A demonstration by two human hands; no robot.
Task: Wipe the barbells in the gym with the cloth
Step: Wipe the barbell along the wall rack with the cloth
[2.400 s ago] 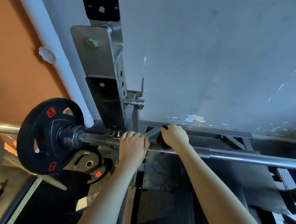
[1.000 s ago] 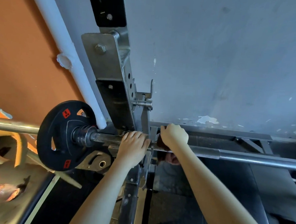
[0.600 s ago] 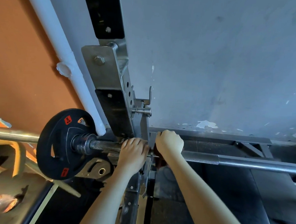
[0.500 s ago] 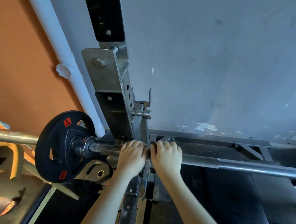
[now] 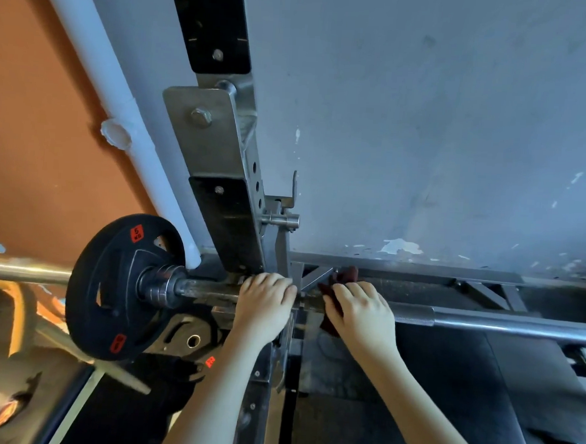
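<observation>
Grip: right hand held cloth wrapped on bar, palm down, forearm angled in from lower right. Left hand curled over bar just beside it, at the rack. Plate sat further left.

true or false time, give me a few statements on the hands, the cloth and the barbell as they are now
1. The right hand holds a dark red cloth against the barbell. True.
2. The left hand hangs free of the barbell. False: it grips the barbell beside the rack upright.
3. The black weight plate is marked 5 kg. True.
4. That plate sits to the right of both hands. False: it is to their left.
</observation>
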